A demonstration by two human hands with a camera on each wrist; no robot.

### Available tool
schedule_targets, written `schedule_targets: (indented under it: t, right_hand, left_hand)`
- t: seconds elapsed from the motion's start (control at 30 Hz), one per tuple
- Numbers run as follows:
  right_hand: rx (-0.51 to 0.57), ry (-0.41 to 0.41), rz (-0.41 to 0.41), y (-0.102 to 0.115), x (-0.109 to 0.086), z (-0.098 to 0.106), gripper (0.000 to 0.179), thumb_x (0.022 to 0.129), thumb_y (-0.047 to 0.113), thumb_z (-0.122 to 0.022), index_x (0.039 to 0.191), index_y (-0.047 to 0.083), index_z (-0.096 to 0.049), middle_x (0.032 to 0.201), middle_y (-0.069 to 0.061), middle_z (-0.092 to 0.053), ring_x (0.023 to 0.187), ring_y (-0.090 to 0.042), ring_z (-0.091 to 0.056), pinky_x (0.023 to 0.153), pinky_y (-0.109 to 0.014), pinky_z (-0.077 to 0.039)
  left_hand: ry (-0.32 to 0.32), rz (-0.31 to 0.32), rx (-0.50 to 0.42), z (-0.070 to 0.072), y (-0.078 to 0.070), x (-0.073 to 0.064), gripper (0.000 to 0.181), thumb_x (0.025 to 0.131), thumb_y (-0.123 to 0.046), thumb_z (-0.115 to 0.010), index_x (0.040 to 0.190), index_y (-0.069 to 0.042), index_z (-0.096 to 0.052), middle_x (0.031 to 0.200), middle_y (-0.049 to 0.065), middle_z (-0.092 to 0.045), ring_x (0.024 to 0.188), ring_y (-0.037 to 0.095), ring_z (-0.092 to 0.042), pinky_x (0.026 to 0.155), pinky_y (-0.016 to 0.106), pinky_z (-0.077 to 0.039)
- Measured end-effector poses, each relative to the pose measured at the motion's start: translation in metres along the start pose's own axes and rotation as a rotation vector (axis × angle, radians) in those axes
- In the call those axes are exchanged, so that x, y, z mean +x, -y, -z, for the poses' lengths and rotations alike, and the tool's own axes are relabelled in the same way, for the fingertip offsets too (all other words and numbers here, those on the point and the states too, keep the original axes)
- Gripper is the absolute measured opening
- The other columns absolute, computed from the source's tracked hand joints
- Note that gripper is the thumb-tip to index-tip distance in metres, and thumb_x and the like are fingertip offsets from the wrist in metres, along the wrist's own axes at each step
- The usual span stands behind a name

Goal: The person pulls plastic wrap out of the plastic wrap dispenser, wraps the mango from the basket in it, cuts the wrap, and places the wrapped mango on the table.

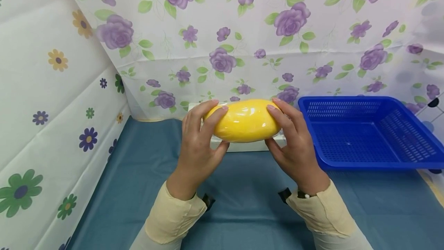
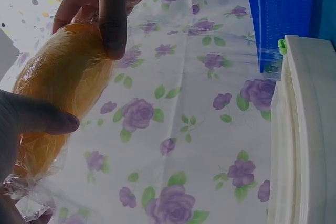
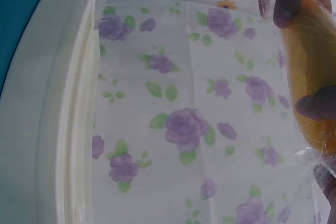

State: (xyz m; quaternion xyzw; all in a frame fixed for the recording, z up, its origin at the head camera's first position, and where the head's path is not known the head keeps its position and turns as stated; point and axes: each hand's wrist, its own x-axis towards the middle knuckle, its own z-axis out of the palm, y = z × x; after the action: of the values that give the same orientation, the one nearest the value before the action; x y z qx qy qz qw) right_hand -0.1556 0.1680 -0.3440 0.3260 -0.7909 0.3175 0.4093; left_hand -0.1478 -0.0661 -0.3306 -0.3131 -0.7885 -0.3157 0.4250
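In the head view, a smooth, oblong yellow melon (image 1: pixel 248 120) is held up at the middle between both hands, glossy under clear plastic wrap (image 2: pixel 100 85). My left hand (image 1: pixel 199 138) grips its left end, fingers over the top and thumb below. The right hand (image 1: pixel 293 142) holds the opposite end in the same way. Behind and below the melon lies a white plastic wrap dispenser (image 1: pixel 243 146), partly hidden by it. Both wrist views show clear film reaching from the dispenser (image 3: pixel 55 108) toward the melon. A small green slider (image 2: pixel 282 46) sits at the dispenser's end.
To the right stands a blue plastic basket (image 1: pixel 350 132) with perforated walls. A blue-green cloth (image 1: pixel 249 203) covers the table. Flowered sheeting (image 1: pixel 222 41) hangs behind, with another patterned sheet (image 1: pixel 52 99) along the left side.
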Motion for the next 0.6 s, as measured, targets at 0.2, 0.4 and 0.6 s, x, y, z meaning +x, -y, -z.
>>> schedule_targets:
  t: [0.2, 0.4, 0.6]
  right_hand:
    - [0.000, -0.003, 0.013, 0.0026, 0.0014, 0.0025, 0.073, 0.073, -0.019, -0.077, 0.139, 0.004, -0.052, 0.146, -0.022, -0.047, 0.132, -0.039, -0.051, 0.118, -0.025, -0.037]
    - [-0.006, -0.004, 0.019, 0.0051, 0.0020, 0.0042, 0.075, 0.072, -0.020, -0.076, 0.139, 0.005, -0.052, 0.146, -0.023, -0.047, 0.132, -0.039, -0.051, 0.117, -0.025, -0.037]
    - [0.001, -0.007, 0.030, 0.0061, 0.0020, 0.0055, 0.069, 0.077, -0.016, -0.075, 0.139, 0.004, -0.052, 0.146, -0.023, -0.047, 0.133, -0.040, -0.051, 0.117, -0.025, -0.037]
  left_hand:
    - [-0.006, -0.008, 0.001, 0.0033, -0.0031, 0.0011, 0.066, 0.075, 0.000, -0.084, 0.135, -0.008, -0.056, 0.141, 0.018, -0.049, 0.128, 0.035, -0.048, 0.109, 0.056, -0.037]
    - [-0.007, -0.007, -0.007, 0.0056, -0.0051, 0.0012, 0.067, 0.076, 0.001, -0.084, 0.135, -0.008, -0.056, 0.141, 0.018, -0.049, 0.129, 0.035, -0.048, 0.108, 0.055, -0.036]
    - [0.002, -0.007, 0.000, 0.0071, -0.0066, 0.0013, 0.068, 0.075, 0.001, -0.084, 0.136, -0.009, -0.055, 0.142, 0.018, -0.049, 0.129, 0.035, -0.048, 0.109, 0.055, -0.036]
